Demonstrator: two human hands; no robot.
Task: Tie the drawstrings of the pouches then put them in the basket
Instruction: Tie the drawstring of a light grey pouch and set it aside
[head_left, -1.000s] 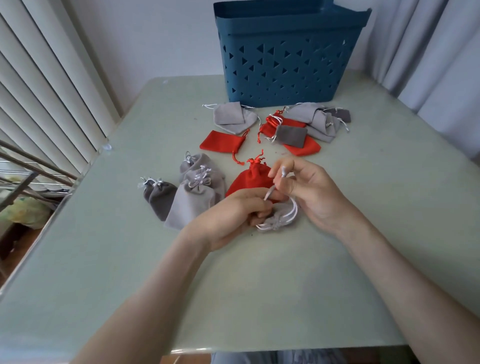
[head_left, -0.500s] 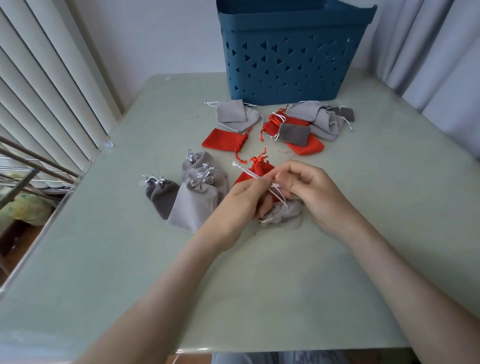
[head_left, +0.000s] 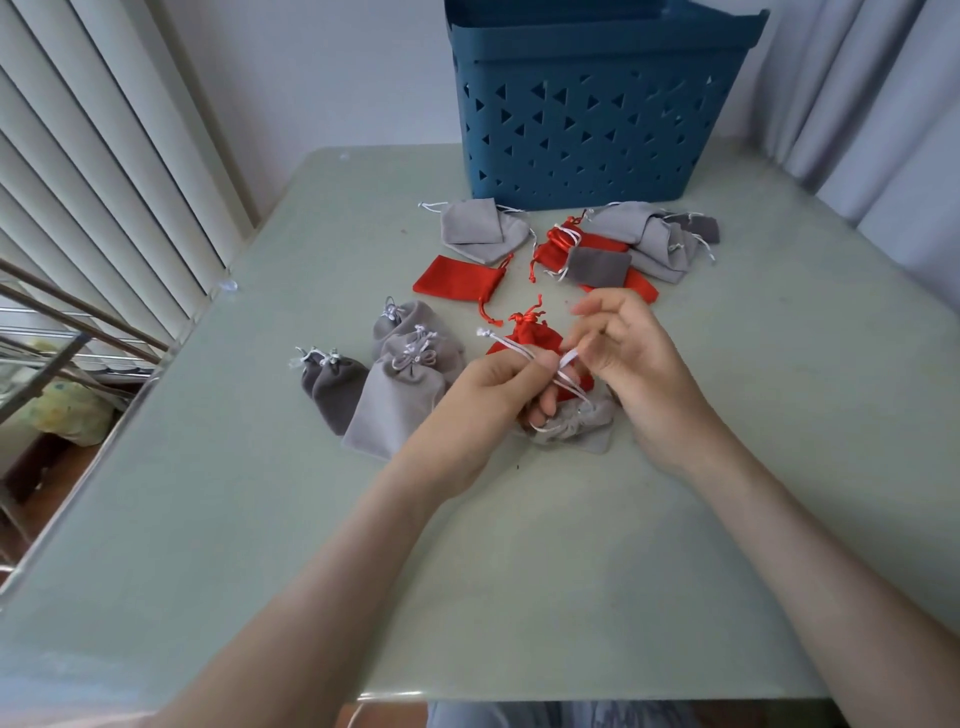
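Note:
A light grey pouch (head_left: 574, 428) lies on the table under my two hands, its white drawstring (head_left: 506, 344) pulled up from its gathered mouth. My left hand (head_left: 480, 402) pinches one strand of the string, whose knotted end sticks out up and to the left. My right hand (head_left: 631, 358) pinches the other strand just right of it, with its upper fingers spread. A tied red pouch (head_left: 530, 332) sits right behind my hands. The blue basket (head_left: 592, 109) stands at the table's far edge.
Several tied grey pouches (head_left: 395, 395) lie to the left of my hands. Untied ones lie in front of the basket: a flat red pouch (head_left: 457, 278), a grey pair (head_left: 475, 228), and a mixed red and grey heap (head_left: 623, 249). Blinds stand at the left, curtains at the right.
My hands have lifted the drawstring off the table and pulled its strands up and apart over the grey pouch. The string's end now points up-left past my left hand.

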